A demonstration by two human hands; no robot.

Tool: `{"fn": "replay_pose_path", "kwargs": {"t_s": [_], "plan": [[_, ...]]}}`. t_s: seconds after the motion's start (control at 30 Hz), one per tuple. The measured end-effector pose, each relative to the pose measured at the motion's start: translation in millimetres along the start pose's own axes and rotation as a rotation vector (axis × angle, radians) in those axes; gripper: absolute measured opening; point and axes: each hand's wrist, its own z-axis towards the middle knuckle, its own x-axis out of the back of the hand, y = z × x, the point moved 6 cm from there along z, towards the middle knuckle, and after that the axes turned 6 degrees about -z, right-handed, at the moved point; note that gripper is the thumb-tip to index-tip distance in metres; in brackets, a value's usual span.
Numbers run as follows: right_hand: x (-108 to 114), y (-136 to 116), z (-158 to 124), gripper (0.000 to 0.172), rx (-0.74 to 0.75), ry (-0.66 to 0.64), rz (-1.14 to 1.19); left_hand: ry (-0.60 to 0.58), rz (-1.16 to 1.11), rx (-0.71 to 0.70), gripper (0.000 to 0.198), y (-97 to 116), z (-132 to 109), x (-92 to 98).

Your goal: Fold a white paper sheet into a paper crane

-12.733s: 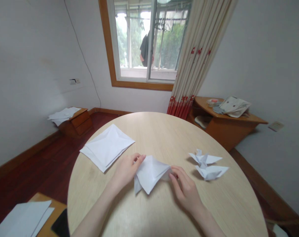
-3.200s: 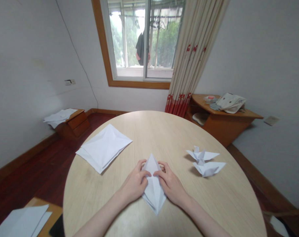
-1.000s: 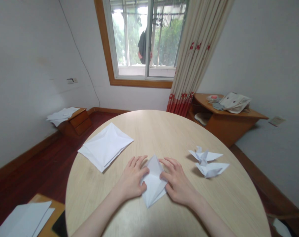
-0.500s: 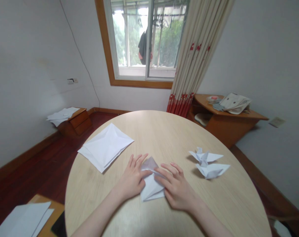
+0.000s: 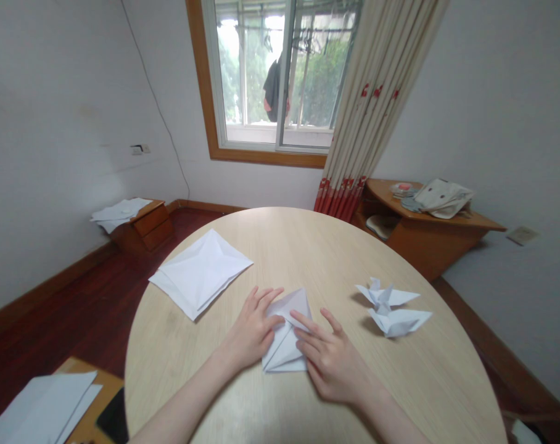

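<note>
A partly folded white paper sheet (image 5: 284, 356) lies on the table between my hands, with a slanting crease line and a flap at its top. My left hand (image 5: 251, 333) rests along its left side, fingers spread and the thumb touching the paper. On the right side, my right hand (image 5: 334, 359) lies with stretched fingers; the index fingertip touches the middle of the paper, and other fingers cover its right edge. Neither hand visibly grips it. Two folded paper cranes stand to the right, one behind (image 5: 407, 297) and one in front (image 5: 403, 324).
Creased paper sheets (image 5: 206, 268) lie stacked at the left of the round wooden table (image 5: 308, 234). More paper (image 5: 44, 407) is on a low surface at lower left, beside a dark object (image 5: 113, 416). A corner shelf (image 5: 437, 240) stands right, a small cabinet (image 5: 153, 222) left.
The paper's top flap has spread wider and its tip has shifted right. My right hand's fingers have spread apart more. My left hand stays nearly in place; the view has shifted slightly.
</note>
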Motion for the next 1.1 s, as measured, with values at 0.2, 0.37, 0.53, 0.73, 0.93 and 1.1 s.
{"fn": "replay_pose_path", "kwargs": {"t_s": [0.2,0.37,0.53,0.73,0.93,1.1], "plan": [[-8,0,1,0.020,0.003,-0.052,0.041,0.157,-0.086,-0.097,0.031,8,1,14.9],[-18,-1,0,0.017,-0.037,-0.136,-0.018,0.222,-0.154,-0.165,0.023,16,0,20.2],[-25,2,0,0.015,-0.108,-0.214,-0.104,0.076,-0.190,-0.138,0.018,17,3,12.8],[-25,8,-2,0.015,-0.161,-0.199,-0.146,-0.115,-0.137,0.063,0.010,6,4,-1.3],[-19,10,0,0.019,-0.175,-0.149,-0.186,-0.196,-0.130,0.120,0.015,5,1,-16.5],[-18,12,3,0.021,-0.210,-0.128,-0.253,-0.204,-0.146,0.149,0.010,6,0,-24.6]]}}
